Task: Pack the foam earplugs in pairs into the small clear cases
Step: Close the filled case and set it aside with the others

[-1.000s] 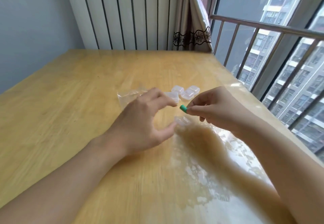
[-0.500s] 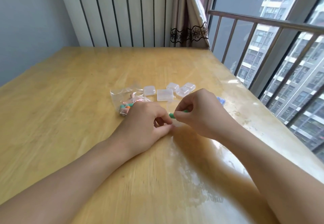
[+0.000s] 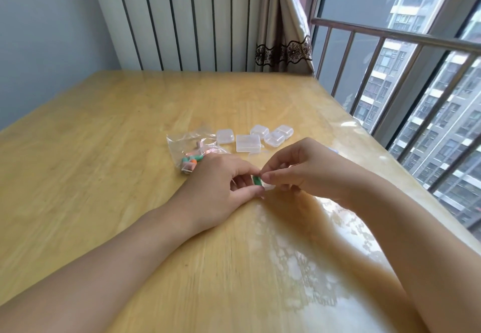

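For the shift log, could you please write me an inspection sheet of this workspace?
Surface: wooden table under a glossy clear cover.
Job's things: green earplug over a small clear case; five closed clear cases; plastic bag holding more earplugs.
Clutter: nothing seen.
Grips: left hand and right hand both pinch at the earplug and case.
Cables: nothing seen.
Surroundings: radiator, curtain, railed window.
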A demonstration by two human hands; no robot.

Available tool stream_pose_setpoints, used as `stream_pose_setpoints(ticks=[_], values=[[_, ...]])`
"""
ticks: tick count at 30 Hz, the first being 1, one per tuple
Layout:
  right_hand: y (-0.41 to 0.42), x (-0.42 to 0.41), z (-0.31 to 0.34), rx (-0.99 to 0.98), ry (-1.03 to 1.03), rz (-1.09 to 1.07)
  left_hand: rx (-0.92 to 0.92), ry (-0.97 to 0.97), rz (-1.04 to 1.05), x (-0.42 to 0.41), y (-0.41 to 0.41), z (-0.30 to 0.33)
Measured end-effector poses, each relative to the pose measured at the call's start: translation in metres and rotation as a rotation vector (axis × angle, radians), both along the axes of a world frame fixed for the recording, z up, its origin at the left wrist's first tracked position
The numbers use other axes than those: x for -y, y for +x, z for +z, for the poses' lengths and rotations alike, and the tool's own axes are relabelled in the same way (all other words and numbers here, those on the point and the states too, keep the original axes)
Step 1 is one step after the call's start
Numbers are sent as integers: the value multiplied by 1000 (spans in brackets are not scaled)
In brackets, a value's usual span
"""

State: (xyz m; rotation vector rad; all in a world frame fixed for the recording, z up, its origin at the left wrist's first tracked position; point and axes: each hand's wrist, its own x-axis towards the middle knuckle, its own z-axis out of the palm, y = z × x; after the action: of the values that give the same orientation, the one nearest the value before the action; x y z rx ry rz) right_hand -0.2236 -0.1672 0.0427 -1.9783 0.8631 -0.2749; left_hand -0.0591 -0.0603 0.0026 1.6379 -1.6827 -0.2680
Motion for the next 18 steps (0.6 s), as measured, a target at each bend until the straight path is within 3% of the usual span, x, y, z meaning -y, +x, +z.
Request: stream_pose_setpoints(ticks=[3,10,15,18], values=[[-6,5,4,68,70,-2,38,-23,13,2,-1,-2],[-3,7,0,134,-65,9,-64,-7,78,5,-2,-3],[5,-5,-4,100,-509,2,-103,14,112,5,-2,-4],[7,-9,-5,35,-611,7,-113,24,126,5,-2,-4]])
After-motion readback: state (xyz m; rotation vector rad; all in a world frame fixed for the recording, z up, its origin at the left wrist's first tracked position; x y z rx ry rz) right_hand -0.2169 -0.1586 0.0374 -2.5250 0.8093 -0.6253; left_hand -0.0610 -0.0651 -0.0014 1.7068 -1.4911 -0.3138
